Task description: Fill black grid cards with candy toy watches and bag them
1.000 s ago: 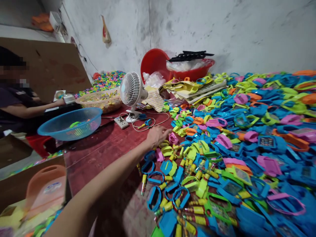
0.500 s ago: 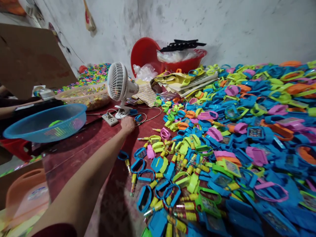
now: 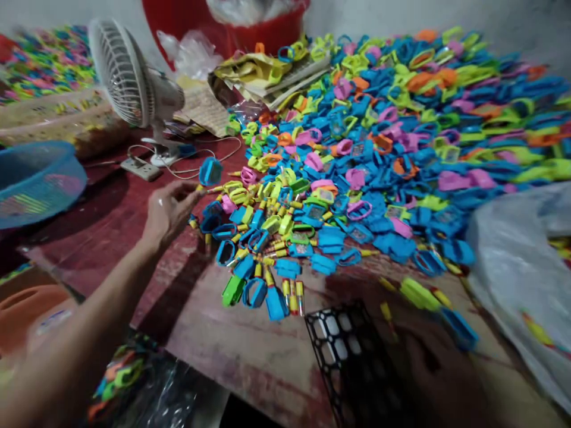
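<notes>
My left hand (image 3: 168, 213) reaches out over the red tabletop, fingertips drawn together. At those fingertips, a blue toy watch (image 3: 210, 171) appears pinched. Just below it, a small yellow-capped tube (image 3: 216, 190) lies at the edge of the pile. The heap of toy watches (image 3: 330, 238) in blue, lime, pink and orange, mixed with candy tubes (image 3: 293, 297), spreads to the right. A dark, smeared shape at the lower right looks like my right hand (image 3: 430, 365); its fingers cannot be made out. Close to it are a blurred lime watch (image 3: 419, 294) and a blurred blue watch (image 3: 459, 327).
A black grid tray (image 3: 330, 339) lies at the front edge. Cloudy plastic sheeting (image 3: 513, 255) borders the right side. To the left are a white fan (image 3: 120, 74), a power strip (image 3: 140, 168) with loose cable and a blue basket (image 3: 40, 184). Red tubs (image 3: 267, 32) stand behind.
The view has swung right and down, bringing in the grid tray and sheeting. My left hand has come back from the fan base toward the pile, with a blue toy watch at its fingertips.
</notes>
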Demonstrator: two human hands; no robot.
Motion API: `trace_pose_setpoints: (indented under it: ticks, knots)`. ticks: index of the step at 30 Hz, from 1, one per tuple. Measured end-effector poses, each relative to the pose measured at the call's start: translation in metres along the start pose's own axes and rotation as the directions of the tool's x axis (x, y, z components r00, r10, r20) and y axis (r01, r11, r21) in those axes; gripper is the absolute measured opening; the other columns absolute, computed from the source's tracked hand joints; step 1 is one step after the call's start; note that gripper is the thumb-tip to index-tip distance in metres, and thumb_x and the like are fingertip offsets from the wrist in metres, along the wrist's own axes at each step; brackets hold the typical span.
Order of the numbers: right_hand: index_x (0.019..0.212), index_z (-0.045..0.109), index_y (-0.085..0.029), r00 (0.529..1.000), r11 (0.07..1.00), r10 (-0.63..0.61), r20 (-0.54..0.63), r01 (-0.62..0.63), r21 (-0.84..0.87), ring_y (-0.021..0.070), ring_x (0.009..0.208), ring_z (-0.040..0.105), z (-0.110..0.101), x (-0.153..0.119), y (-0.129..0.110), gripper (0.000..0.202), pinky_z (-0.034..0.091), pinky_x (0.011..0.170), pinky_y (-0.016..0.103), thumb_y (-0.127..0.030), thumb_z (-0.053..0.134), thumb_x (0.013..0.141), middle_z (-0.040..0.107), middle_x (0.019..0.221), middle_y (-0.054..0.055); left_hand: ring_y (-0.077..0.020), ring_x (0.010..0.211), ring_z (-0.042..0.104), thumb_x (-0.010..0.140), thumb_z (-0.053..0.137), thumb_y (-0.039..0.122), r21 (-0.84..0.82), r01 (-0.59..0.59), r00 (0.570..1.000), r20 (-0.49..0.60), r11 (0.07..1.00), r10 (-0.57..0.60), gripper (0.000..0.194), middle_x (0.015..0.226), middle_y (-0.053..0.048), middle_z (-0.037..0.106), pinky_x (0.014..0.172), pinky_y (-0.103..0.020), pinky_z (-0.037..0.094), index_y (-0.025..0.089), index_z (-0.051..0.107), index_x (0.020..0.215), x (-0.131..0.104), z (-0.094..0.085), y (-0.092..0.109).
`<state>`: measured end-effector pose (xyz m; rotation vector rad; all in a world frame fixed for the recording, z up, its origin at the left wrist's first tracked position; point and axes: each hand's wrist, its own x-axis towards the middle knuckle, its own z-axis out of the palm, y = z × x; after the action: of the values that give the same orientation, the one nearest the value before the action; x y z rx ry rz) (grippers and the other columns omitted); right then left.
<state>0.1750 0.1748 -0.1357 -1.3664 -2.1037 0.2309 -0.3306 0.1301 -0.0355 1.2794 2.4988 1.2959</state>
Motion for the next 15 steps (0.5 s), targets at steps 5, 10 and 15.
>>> trace_pose_setpoints:
  ticks: [5, 10, 15]
  knots:
    - [0.101, 0.068, -0.026, 1.0, 0.997, -0.008, -0.021, 0.009, 0.083, 0.0207, 0.095, 0.064, -0.001, -0.013, 0.006, 0.023, 0.053, 0.086, 0.038, -0.038, 0.049, 0.097, 0.068, 0.105, 0.007, -0.0179, 0.08, 0.065, 0.077, 0.069, 0.05, -0.389, 0.038, 0.996, 0.086, 0.92, -0.005, 0.045, 0.093, -0.006, 0.072, 0.072, -0.028, 0.052, 0.015, 0.069, 0.104, -0.102, 0.01, 0.052]
    - [0.097, 0.068, -0.021, 0.99, 0.99, -0.036, -0.136, 0.053, 0.128, 0.0237, 0.092, 0.065, -0.024, -0.012, -0.013, 0.027, 0.052, 0.088, 0.041, -0.034, 0.044, 0.095, 0.07, 0.093, 0.008, -0.0126, 0.064, 0.06, 0.077, 0.072, 0.042, -0.579, 0.084, 0.994, -0.013, 0.811, -0.113, 0.033, 0.075, 0.0, 0.066, 0.059, -0.022, 0.049, 0.017, 0.066, 0.098, -0.174, 0.026, 0.108]
    - [0.102, 0.069, -0.022, 0.996, 0.896, -0.005, 0.086, -0.034, 0.444, 0.0225, 0.097, 0.064, -0.059, -0.029, -0.082, 0.025, 0.051, 0.09, 0.037, -0.038, 0.052, 0.094, 0.069, 0.102, 0.007, -0.0166, 0.079, 0.066, 0.089, 0.062, 0.036, -0.654, 0.19, 0.966, 0.259, 0.732, -0.019, 0.018, 0.091, -0.003, 0.07, 0.071, -0.028, 0.054, 0.023, 0.065, 0.101, -0.255, 0.048, 0.146]
